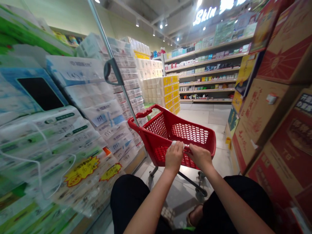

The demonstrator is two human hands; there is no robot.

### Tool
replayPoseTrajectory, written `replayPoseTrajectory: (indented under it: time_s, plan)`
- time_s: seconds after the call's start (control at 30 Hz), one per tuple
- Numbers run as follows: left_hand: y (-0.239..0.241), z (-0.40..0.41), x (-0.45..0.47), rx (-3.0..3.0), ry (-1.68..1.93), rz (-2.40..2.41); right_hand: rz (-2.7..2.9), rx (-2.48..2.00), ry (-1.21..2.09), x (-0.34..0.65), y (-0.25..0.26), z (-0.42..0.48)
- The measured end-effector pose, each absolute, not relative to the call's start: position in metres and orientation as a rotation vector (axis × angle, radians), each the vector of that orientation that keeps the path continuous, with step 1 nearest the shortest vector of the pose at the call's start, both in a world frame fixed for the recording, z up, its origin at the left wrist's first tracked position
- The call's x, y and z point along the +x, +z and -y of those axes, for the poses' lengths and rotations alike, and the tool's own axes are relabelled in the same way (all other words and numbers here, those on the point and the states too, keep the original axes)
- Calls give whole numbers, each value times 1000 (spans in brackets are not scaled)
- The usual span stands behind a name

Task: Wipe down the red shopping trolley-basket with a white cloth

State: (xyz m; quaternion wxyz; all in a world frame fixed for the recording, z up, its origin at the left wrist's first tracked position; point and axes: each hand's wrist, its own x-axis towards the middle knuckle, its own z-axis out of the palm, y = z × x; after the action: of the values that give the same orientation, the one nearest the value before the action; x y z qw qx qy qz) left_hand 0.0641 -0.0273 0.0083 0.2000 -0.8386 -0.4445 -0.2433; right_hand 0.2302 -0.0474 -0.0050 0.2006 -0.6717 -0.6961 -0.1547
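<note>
A red plastic shopping cart [156, 136] with perforated basket walls stands on the floor in front of my knees, its basket holding nothing that I can see. My left hand [175, 156] is closed over the near rim, knuckles up. A small white piece [174, 143], maybe tissue or cloth, shows at its fingertips; its kind is unclear. Just to the right, my right hand [201, 156] has its fingers curled on the same rim, their tips partly hidden. A grey metal pole [106, 42] with a dark plastic clamp [114, 72] rises by the cart's left end.
Wrapped tissue packs [97, 104] are piled high on the left, with a black-screened device [41, 94] and a white cable [39, 172] on them. Cardboard cartons [262, 110] line the right side. Product shelves [207, 70] stand at the back, beyond a tiled floor [207, 115].
</note>
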Motion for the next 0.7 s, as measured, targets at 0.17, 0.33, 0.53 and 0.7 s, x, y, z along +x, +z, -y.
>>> replayPoseTrajectory:
  time_s: [0.17,0.33,0.53,0.7]
  plan:
    - [18,22,41,-2352,-601,1191,1940,-1872,-427,234,-3,51]
    - [30,7,6,-2267,-602,1341,1942,-1873,-411,234,-2,52]
    - [24,-1,3,-2208,-662,1452,1932,-1905,-402,227,-2,50]
    - [12,8,31,-2259,-667,1428,1937,-1913,-405,222,-1,46]
